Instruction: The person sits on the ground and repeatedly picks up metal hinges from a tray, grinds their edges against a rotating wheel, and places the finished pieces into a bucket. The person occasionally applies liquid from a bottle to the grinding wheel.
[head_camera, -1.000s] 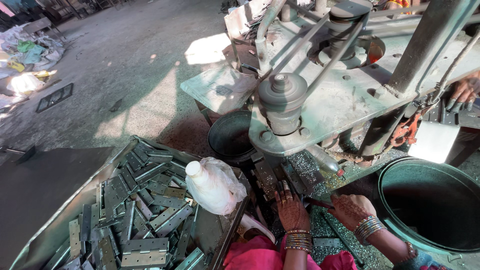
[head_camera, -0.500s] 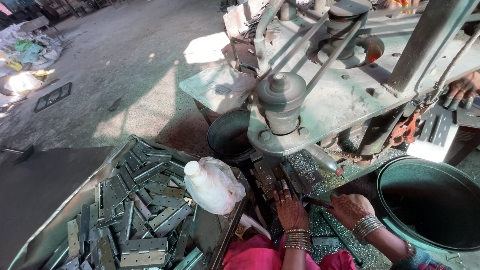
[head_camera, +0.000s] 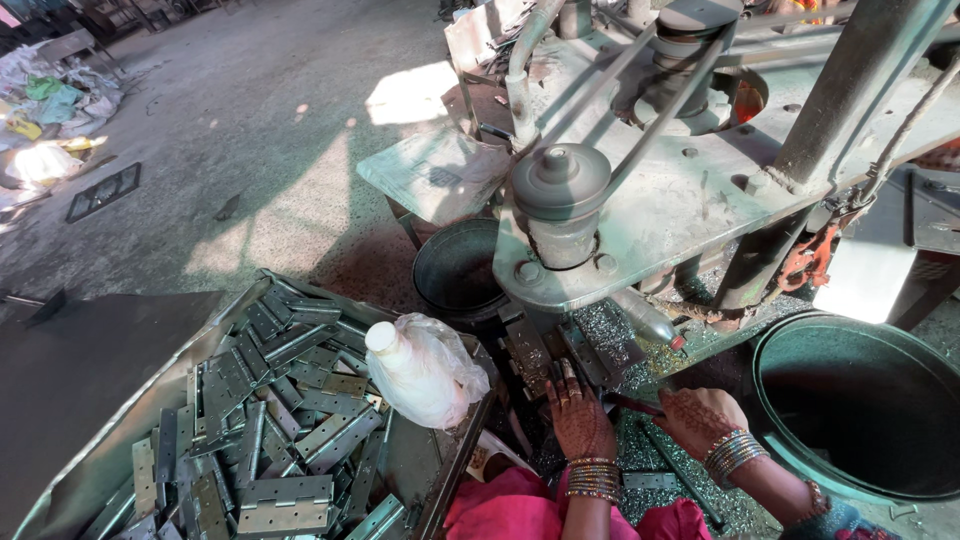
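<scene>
My left hand (head_camera: 578, 415) lies flat, fingers together, on the shaving-covered bed under the grey-green machine (head_camera: 640, 200); whatever is beneath it is hidden. My right hand (head_camera: 700, 418), fingers curled, grips a thin dark rod (head_camera: 632, 403) that points left toward the left hand. Both wrists wear bangles. To my left a metal tray (head_camera: 150, 420) holds several flat metal hinges (head_camera: 290, 400), and a white plastic bottle (head_camera: 400, 365) in a clear bag lies at its right edge.
A black bucket (head_camera: 455, 265) stands under the machine's front. A large green-rimmed drum (head_camera: 860, 400) sits at the right. Metal shavings (head_camera: 640, 460) cover the work bed. Bare concrete floor (head_camera: 250, 120) stretches to the back, with rubbish bags (head_camera: 50, 100) far left.
The co-worker's hand seen at the right edge a second ago is gone from view. My hands have stayed in place at the machine bed.
</scene>
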